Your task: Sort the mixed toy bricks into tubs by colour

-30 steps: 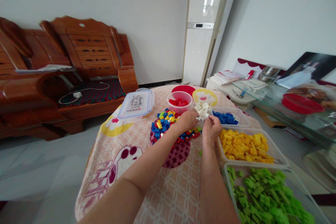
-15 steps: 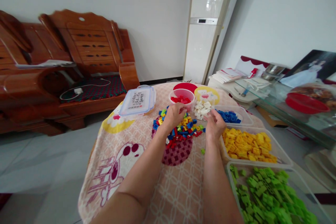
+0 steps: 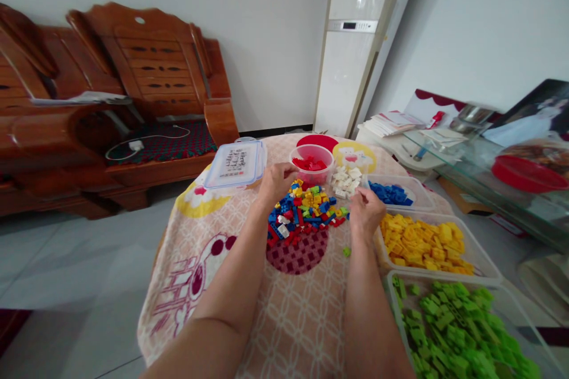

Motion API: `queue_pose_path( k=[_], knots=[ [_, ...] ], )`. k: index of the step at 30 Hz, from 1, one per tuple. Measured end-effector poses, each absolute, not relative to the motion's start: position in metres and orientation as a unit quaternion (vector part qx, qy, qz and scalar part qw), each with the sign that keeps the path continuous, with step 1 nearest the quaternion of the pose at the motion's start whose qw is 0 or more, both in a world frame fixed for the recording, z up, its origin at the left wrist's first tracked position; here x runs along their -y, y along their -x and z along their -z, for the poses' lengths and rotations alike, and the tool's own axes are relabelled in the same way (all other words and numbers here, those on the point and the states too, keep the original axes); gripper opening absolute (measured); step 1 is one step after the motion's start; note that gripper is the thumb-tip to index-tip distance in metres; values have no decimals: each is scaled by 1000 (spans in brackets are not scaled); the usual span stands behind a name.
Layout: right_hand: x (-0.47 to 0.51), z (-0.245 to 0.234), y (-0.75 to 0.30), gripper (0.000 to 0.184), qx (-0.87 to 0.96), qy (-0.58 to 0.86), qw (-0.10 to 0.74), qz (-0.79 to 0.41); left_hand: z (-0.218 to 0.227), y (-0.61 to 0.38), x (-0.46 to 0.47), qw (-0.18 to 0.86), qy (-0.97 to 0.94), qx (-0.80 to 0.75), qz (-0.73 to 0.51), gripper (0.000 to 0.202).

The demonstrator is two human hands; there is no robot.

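Observation:
A heap of mixed red, blue, yellow, green and white bricks [image 3: 306, 216] lies on the patterned cloth [image 3: 284, 320]. My left hand [image 3: 275, 180] rests at the heap's far left edge, near a lidded clear box [image 3: 237, 163], with its fingers curled downward. My right hand [image 3: 367, 213] hovers at the heap's right side, between a small pile of white bricks [image 3: 347, 180] and a tray of yellow bricks [image 3: 422, 243]. Its fingers are pinched together, and what they hold is too small to make out.
A red bowl of red bricks [image 3: 311, 163] stands beyond the heap, and a tray of blue bricks [image 3: 391, 192] sits to the right. A tray of green bricks [image 3: 453, 325] is at the near right. One loose green brick [image 3: 346, 251] lies on the cloth. A wooden bench [image 3: 111, 100] is on the left.
My left hand has moved left, from the white bricks across the heap to its far left edge. My right hand has drawn back a little toward me.

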State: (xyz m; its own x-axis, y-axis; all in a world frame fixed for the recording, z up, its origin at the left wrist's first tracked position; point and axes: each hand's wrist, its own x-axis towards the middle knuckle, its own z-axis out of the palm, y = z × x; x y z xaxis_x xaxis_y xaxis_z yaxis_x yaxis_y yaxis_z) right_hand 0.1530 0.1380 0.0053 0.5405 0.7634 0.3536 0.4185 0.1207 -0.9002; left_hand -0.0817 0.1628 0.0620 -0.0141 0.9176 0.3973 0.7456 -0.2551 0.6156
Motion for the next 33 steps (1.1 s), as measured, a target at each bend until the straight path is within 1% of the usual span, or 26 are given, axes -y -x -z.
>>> queue_pose_path(
  k=[2, 4, 7, 11, 15, 19, 23, 27, 29, 31, 33],
  knots=[
    [-137, -4, -157, 31, 499, 688, 518, -99, -61, 82, -163, 112, -693, -600, -384, 26],
    [-136, -3, -158, 27, 539, 707, 451, -84, -61, 83, -163, 113, -691, -600, -385, 26],
    [-136, 0, -159, 28, 566, 714, 405, -76, -61, 85, -163, 118, -689, -600, -389, 26],
    [-137, 7, -160, 21, 569, 719, 393, -78, -62, 90, -163, 120, -685, -606, -386, 27],
    [-139, 9, -161, 17, 573, 688, 428, -121, -59, 99, -166, 123, -666, -623, -392, 26],
    [-138, 2, -158, 23, 594, 649, 428, -208, -50, 112, -171, 126, -636, -652, -394, 24],
    [-130, -10, -153, 25, 601, 620, 417, -283, -35, 123, -176, 131, -576, -700, -402, 26],
    [-120, -23, -136, 29, 616, 547, 419, -381, -24, 121, -180, 122, -565, -709, -403, 27],
    [-115, -28, -120, 28, 642, 507, 401, -412, -19, 117, -182, 115, -581, -699, -400, 27],
    [-109, -30, -99, 25, 687, 466, 368, -419, -14, 113, -184, 120, -595, -691, -392, 28],
    [-103, -29, -76, 21, 735, 452, 331, -381, -9, 112, -185, 131, -600, -689, -385, 29]
  ],
)
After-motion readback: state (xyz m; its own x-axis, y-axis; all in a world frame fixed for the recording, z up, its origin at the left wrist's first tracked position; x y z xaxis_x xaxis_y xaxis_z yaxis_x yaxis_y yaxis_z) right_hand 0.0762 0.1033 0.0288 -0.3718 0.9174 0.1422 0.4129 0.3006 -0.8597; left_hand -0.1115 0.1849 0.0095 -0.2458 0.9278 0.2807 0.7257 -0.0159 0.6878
